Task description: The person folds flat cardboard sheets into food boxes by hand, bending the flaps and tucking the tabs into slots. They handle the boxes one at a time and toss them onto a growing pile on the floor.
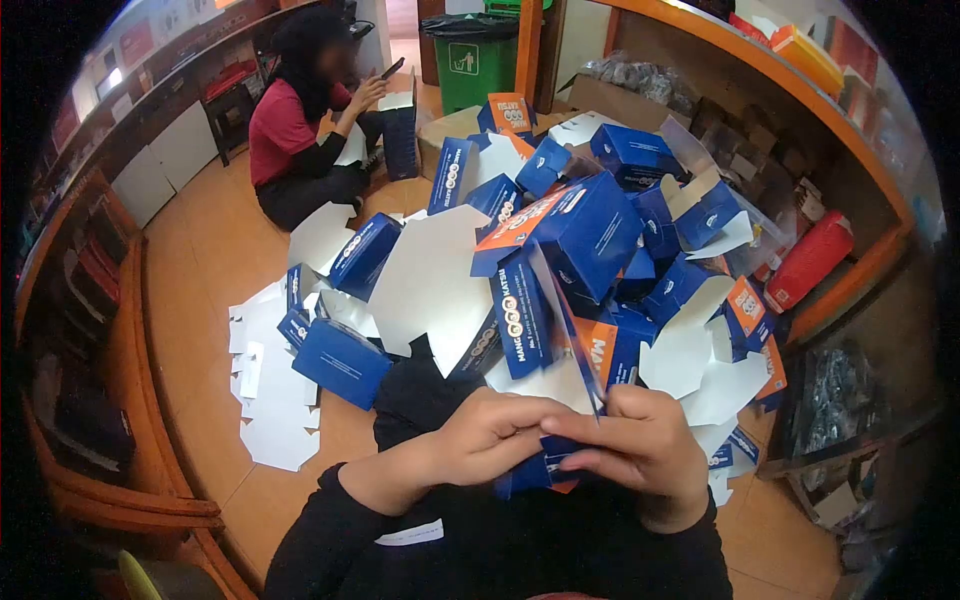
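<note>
Close to my body, both hands grip a blue cardboard box [557,462], partly folded, with a white inside. My left hand [495,435] closes on its near edge, fingers curled. My right hand [640,437] pinches a blue flap between thumb and fingers on the other side. One upright panel is smeared by motion. My fingers hide much of the box. Just beyond my hands rises a heap of blue and orange boxes, among them a large folded box [600,240]. A blue box [343,362] lies on the floor left of my hands.
Flat white cardboard sheets [280,425] lie on the tiled floor at left. Farther back a person [300,130] sits holding a phone [393,68]. A green bin [475,62] stands behind the heap. Wooden shelving [880,240] with a red bundle [810,260] borders the right.
</note>
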The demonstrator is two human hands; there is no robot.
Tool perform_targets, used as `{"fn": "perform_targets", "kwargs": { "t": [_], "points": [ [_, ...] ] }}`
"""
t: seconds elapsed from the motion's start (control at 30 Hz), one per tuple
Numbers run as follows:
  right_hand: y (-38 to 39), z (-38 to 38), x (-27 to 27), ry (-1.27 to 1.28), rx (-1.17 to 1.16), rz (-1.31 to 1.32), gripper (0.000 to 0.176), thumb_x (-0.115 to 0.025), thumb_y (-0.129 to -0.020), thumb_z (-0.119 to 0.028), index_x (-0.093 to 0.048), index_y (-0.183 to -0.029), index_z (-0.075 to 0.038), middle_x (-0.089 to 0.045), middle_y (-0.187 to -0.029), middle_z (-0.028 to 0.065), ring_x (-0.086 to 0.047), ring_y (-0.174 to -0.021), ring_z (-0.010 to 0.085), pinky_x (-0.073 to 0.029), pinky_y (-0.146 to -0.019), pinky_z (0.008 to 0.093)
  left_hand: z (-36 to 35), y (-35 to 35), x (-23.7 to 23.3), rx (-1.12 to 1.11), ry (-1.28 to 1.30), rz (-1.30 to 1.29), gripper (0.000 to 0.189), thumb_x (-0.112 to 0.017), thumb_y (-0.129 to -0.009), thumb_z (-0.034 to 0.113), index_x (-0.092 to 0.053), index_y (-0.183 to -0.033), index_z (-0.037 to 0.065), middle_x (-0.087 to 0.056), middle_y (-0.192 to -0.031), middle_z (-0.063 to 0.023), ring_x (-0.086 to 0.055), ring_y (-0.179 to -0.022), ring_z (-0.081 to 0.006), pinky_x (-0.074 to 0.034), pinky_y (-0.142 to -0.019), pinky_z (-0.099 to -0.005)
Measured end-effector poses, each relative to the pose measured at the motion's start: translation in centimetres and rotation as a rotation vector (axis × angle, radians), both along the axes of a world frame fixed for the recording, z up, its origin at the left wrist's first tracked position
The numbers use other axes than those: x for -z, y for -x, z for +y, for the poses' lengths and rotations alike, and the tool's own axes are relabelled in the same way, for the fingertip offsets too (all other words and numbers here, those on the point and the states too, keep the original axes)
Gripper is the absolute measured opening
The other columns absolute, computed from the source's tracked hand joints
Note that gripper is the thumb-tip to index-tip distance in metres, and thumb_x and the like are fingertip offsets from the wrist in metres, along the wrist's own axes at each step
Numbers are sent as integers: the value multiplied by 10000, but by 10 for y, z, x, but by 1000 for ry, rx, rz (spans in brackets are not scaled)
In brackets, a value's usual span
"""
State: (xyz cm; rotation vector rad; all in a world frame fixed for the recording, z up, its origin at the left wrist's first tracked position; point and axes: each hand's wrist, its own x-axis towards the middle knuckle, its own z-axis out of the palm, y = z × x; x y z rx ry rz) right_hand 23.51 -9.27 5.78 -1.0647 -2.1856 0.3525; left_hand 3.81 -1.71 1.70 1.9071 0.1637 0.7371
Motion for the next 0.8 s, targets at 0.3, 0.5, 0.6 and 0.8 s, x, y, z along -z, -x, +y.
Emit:
{"fn": "perform_targets", "kwargs": {
  "t": [0.3,0.5,0.6,0.8],
  "points": [
    [22,-4,5,-512,105,-16,398,-711,-671,-371,-629,-1053,-299,-475,-1037,28,-473,-1020,276,-386,-926,448,-17,-11,-3,-175,713,-873,488,-459,-889,51,-228,-1319,48,-456,-1214,-138,-461,-1138,-256,-408,-933,-395],
    [46,25,32,-571,95,250,471,-735,-656,-305,-615,-1097,-189,-463,-1180,134,-491,-1085,389,-434,-888,470,-35,8,-5,-344,883,-491,667,-553,-807,418,-316,-1313,53,-446,-1260,-197,-523,-1073,-307,-446,-908,-426],
    [42,22,27,-609,34,144,538,-795,-617,-230,-576,-1097,-128,-374,-1225,151,-453,-1121,429,-423,-917,460,-30,11,14,-258,964,-615,649,-548,-805,389,-324,-1301,36,-467,-1232,-187,-535,-1054,-298,-445,-906,-393],
    [36,25,7,-463,-45,35,476,-654,-699,-390,-615,-1081,-108,-484,-1163,145,-514,-1023,351,-452,-861,426,-15,6,28,-549,395,-530,352,-431,-882,-13,-343,-1222,-41,-487,-1146,-162,-499,-1062,-226,-397,-908,-354]
  ]
}}
